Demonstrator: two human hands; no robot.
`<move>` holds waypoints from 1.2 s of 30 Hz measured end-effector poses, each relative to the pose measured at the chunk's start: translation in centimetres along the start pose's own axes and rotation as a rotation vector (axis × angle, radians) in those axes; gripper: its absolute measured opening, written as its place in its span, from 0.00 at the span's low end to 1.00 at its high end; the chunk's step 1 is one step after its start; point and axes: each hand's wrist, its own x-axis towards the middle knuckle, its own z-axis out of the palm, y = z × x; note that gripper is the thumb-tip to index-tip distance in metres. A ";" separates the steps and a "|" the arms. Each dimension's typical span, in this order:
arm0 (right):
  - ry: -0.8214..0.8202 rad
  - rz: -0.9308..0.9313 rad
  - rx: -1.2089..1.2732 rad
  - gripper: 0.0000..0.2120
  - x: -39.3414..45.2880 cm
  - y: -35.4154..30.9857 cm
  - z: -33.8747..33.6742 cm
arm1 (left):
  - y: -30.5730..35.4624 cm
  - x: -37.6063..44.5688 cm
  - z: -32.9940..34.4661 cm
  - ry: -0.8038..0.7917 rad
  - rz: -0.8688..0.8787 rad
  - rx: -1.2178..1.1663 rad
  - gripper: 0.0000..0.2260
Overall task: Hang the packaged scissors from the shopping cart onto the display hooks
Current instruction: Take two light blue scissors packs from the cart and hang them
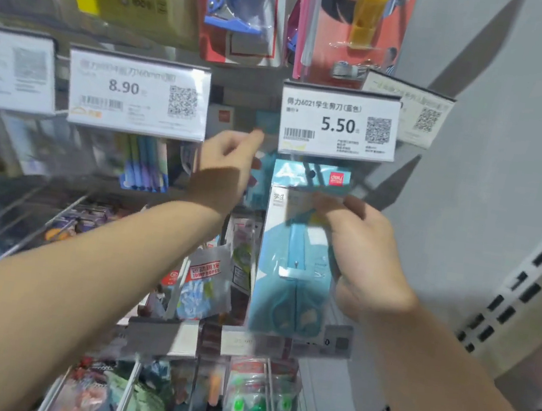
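A pack of light blue scissors (297, 259) hangs upright right below the 5.50 price tag (339, 125), its punched hole close to the tip of the display hook (308, 170). My right hand (363, 250) grips this pack by its right edge, thumb across the front. My left hand (230, 166) reaches up beside the tag and pinches the top of other blue packs (259, 176) hanging further back on the same hook. Whether the front pack's hole is over the hook is too blurred to tell. The shopping cart is out of sight.
An 8.90 price tag (138, 95) with pens (146, 169) under it hangs to the left. A blue hole punch pack (242, 10) and a yellow item pack (353, 27) hang above. Jump-rope bags (207, 283) and more hooks fill the rows below. A white slotted upright (522, 287) stands at right.
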 end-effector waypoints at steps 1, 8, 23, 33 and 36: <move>-0.007 0.008 0.013 0.09 -0.3 0.2 0.1 | -0.4 -1.5 -0.6 -0.109 -0.055 0.008 0.13; -0.133 0.055 0.121 0.11 -2.5 0.0 1.4 | -0.7 -6.3 -3.0 -0.304 -0.197 -0.127 0.15; -0.171 -0.166 0.233 0.08 -4.0 -4.4 0.4 | 2.8 -7.8 -1.8 -0.282 0.015 -0.168 0.10; -0.068 -0.305 0.094 0.07 -2.8 -5.4 1.7 | 4.0 -8.0 0.1 -0.194 0.107 -0.165 0.08; -0.037 -0.357 0.060 0.07 -2.8 -5.3 1.8 | 4.0 -7.5 -0.2 -0.178 0.060 -0.227 0.11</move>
